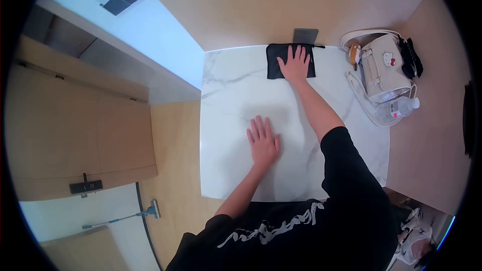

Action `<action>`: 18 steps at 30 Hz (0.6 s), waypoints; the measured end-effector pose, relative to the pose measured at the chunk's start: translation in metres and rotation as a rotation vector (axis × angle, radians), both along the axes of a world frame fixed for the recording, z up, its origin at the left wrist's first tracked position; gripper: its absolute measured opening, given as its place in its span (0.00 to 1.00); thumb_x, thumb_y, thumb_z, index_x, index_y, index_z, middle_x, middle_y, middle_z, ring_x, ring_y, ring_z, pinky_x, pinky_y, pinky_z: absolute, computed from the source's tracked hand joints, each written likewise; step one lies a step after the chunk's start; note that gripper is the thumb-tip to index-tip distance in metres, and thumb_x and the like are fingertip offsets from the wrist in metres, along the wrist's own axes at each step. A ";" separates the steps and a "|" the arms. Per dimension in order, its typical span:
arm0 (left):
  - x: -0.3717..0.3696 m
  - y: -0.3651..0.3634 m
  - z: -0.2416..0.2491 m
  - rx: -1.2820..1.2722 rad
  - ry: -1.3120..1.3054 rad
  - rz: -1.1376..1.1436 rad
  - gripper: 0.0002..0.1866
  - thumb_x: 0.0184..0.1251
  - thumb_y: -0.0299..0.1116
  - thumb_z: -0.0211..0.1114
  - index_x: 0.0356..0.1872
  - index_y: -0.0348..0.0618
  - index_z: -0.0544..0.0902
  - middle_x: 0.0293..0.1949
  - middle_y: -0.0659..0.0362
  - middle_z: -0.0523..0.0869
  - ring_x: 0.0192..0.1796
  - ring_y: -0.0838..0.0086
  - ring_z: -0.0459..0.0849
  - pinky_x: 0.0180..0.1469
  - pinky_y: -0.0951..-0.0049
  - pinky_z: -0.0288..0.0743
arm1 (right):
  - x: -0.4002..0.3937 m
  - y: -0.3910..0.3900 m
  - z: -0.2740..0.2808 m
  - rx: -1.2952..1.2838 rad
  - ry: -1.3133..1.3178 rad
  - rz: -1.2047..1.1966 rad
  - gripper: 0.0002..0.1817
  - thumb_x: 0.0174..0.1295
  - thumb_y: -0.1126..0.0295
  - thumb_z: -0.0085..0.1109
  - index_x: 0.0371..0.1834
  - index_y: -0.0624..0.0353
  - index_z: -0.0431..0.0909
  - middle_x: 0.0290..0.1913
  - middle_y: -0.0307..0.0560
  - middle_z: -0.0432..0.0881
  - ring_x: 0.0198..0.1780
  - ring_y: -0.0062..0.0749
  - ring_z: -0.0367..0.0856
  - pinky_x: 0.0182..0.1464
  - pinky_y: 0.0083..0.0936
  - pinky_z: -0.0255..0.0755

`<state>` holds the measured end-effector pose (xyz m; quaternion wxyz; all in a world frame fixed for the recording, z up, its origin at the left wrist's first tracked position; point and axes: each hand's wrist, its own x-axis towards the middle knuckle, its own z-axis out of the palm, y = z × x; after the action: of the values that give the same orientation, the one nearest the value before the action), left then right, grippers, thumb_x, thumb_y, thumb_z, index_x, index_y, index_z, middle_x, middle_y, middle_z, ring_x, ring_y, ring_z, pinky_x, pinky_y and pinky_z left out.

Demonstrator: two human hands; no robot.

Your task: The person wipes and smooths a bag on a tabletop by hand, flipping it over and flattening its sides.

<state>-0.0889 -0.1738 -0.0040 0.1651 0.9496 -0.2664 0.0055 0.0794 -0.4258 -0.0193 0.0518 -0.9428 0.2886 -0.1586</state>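
Observation:
My right hand lies flat, fingers spread, on top of a flat black zippered pouch. The pouch rests at the back edge of a white marbled tabletop, up against the wall, with its zipper pull sticking out to the right. Closer to my body, my left hand is stretched out with its fingers apart over the bare marbled surface, holding nothing.
A cream handbag with a cat-face emblem stands at the right of the table, its strap looped around. Beside it is a clear plastic bottle. A dark socket plate sits on the wall. Left, a cordless vacuum lies near a door.

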 end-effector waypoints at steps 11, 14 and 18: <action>-0.001 0.002 -0.011 -0.209 -0.001 -0.007 0.35 0.72 0.45 0.52 0.74 0.36 0.58 0.76 0.45 0.58 0.79 0.49 0.48 0.77 0.44 0.37 | -0.144 0.075 -0.004 -0.062 -0.112 0.024 0.35 0.67 0.46 0.50 0.72 0.54 0.66 0.75 0.62 0.59 0.76 0.55 0.54 0.75 0.54 0.45; 0.000 0.007 -0.012 -0.296 0.015 -0.053 0.33 0.73 0.45 0.53 0.73 0.36 0.61 0.75 0.46 0.60 0.79 0.50 0.48 0.77 0.44 0.38 | -0.213 0.112 0.010 -0.030 -0.084 0.016 0.34 0.68 0.48 0.50 0.73 0.53 0.65 0.75 0.60 0.59 0.77 0.53 0.53 0.75 0.52 0.47; 0.000 0.013 -0.014 -0.290 0.010 -0.109 0.31 0.73 0.45 0.53 0.71 0.37 0.64 0.75 0.45 0.59 0.79 0.48 0.48 0.76 0.41 0.38 | -0.306 0.167 0.024 0.031 -0.044 -0.033 0.32 0.68 0.51 0.53 0.72 0.53 0.66 0.75 0.59 0.59 0.77 0.52 0.54 0.75 0.52 0.48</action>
<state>-0.0893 -0.1608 -0.0182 0.3021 0.8998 -0.3133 0.0301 -0.2262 -0.2586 0.0043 0.0703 -0.9334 0.3051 -0.1754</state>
